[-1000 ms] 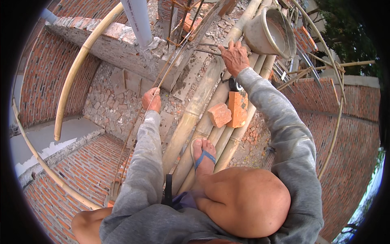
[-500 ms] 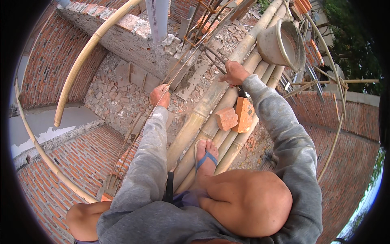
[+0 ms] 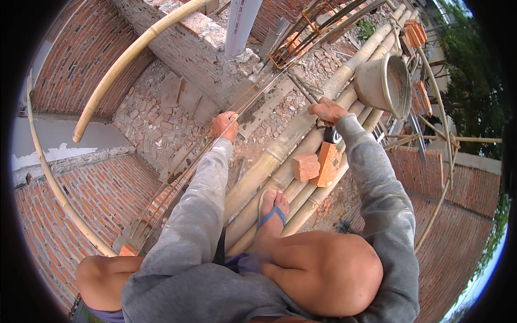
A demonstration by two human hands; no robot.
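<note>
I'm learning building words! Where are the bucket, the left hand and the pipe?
Bucket (image 3: 369,86): head view, on its outer wall.
Left hand (image 3: 224,126): head view, middle of the fist.
Pipe (image 3: 242,28): head view, middle of its visible length.

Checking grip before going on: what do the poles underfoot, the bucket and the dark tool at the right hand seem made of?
Poles: bamboo, smooth and tan, with ringed joints. Bucket: perhaps plastic or rubber, judging by its thick rounded rim; grey residue hides the finish. Dark tool: likely metal, slim, stiff-looking prongs, dull surface.

Rough matt bricks (image 3: 327,164), smooth bamboo poles (image 3: 267,163)
</note>
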